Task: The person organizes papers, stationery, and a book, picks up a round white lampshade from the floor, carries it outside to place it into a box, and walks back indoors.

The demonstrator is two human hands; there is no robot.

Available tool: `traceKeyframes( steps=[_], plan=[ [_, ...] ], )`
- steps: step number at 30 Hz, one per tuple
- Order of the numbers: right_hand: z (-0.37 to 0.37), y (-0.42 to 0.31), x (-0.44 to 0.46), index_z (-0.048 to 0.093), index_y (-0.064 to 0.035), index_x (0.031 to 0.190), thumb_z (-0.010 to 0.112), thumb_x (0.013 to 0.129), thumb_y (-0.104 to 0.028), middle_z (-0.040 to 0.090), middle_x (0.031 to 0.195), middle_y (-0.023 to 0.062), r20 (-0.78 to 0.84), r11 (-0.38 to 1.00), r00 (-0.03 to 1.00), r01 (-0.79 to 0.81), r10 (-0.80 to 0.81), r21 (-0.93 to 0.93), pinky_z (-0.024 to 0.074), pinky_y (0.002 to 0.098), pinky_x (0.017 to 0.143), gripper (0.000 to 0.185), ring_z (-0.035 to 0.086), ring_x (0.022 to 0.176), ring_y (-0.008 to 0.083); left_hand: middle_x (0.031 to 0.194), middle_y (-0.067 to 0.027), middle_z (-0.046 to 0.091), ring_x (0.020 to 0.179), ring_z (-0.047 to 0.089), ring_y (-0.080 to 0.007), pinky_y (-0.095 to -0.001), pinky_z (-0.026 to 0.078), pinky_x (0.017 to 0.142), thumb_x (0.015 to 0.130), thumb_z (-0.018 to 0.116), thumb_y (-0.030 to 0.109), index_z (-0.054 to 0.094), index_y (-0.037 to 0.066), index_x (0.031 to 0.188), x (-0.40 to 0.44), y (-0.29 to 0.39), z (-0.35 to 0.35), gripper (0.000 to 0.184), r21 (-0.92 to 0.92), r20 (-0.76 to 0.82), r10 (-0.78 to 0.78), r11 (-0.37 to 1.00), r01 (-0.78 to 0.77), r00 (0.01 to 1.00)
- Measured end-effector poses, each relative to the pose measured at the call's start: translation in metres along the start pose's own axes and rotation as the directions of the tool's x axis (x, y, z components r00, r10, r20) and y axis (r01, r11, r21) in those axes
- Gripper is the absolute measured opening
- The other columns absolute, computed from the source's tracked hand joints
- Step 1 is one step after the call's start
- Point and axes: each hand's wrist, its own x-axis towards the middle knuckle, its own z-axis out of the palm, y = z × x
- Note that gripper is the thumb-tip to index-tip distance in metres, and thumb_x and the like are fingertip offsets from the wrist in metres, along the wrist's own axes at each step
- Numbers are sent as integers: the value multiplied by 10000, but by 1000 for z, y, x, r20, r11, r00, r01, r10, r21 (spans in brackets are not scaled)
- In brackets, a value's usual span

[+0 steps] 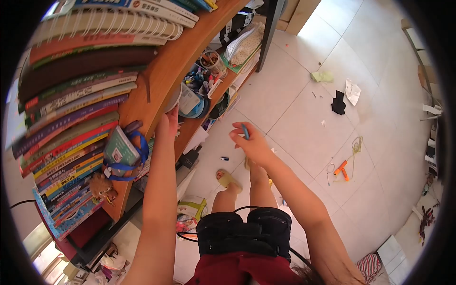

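Observation:
My left hand [172, 119] reaches under the shelf board, its fingers closed against a pale round container [175, 99]. The board's edge hides part of that container. Beside it stands another round container [194, 107] with a blue side, and behind that a pile of pens and small items [200, 81]. Out over the floor, my right hand [254, 144] is closed on a short blue pen [245, 131], which pokes up between the fingers.
Books [71, 128] fill the upper shelf [190, 42] at left. A blue-strapped card holder [122, 152] and a furry brown toy [101, 186] sit at its edge. On the tiled floor lie an orange tool [342, 170], a coiled cord [356, 145], black cloth [338, 103] and crumpled paper [352, 91].

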Motion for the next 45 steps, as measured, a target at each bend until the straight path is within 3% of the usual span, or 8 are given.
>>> traceKeyframes(
  steps=[9,14,18,20,22,27,39,45],
  plan=[
    [-46,-28,6,516,13,1174,558,921,-279,628,993,121,131,806,976,-219,176,550,421,246,576,389,568,765,146,1299,-86,489,1123,510,-224,-396,346,1010,860,656,360,418,69,1345,-12,-7,46,614,415,-564,16,870,266,825],
    [-42,-38,6,527,10,1171,459,946,-236,620,1059,177,181,655,973,-232,145,719,417,259,576,341,548,788,171,1303,-99,479,1170,456,-205,-348,381,946,876,621,344,459,64,1301,-28,-22,23,534,478,-493,174,873,98,852],
    [-13,-41,-14,530,23,1140,452,945,-239,620,1062,169,216,665,973,-217,85,715,462,294,673,336,582,852,207,1225,-48,499,1181,429,-160,-372,304,1034,934,529,389,440,69,1296,-138,-31,49,491,590,-56,-307,757,279,950],
    [15,-44,-33,544,17,1129,414,952,-245,622,1076,149,196,802,980,-136,23,582,465,324,805,342,576,926,214,1134,-50,545,1089,506,-165,-359,406,959,955,478,437,494,37,1250,-185,-29,48,497,484,287,-685,707,516,670],
    [40,-45,-55,542,16,1151,413,965,-278,617,1104,141,243,973,968,8,-66,231,448,334,899,372,564,1017,201,1165,-96,561,1035,573,-197,-349,487,857,970,462,438,488,21,1240,-219,-8,33,498,699,118,-877,407,588,466],
    [108,-72,-122,564,-2,1135,507,928,-134,592,1115,104,216,979,955,204,-205,27,441,326,905,251,563,1014,190,841,-84,623,661,597,-173,-264,450,516,988,450,335,509,-4,1145,-264,65,-19,378,611,505,-844,496,618,179],
    [243,-88,-202,345,40,1348,586,887,-237,423,1331,272,791,711,608,587,-73,-386,415,400,971,588,506,1149,391,564,33,370,465,332,-75,-226,265,435,960,500,245,487,96,856,-391,156,-132,182,-79,136,-390,912,403,911],
    [214,-126,-182,465,-52,1295,590,913,-142,569,1212,113,861,642,503,635,78,-430,492,332,864,411,606,1001,186,586,33,413,469,377,-77,-234,316,449,952,491,438,479,110,807,-455,126,-165,358,59,-584,43,998,-9,810]
  ],
)
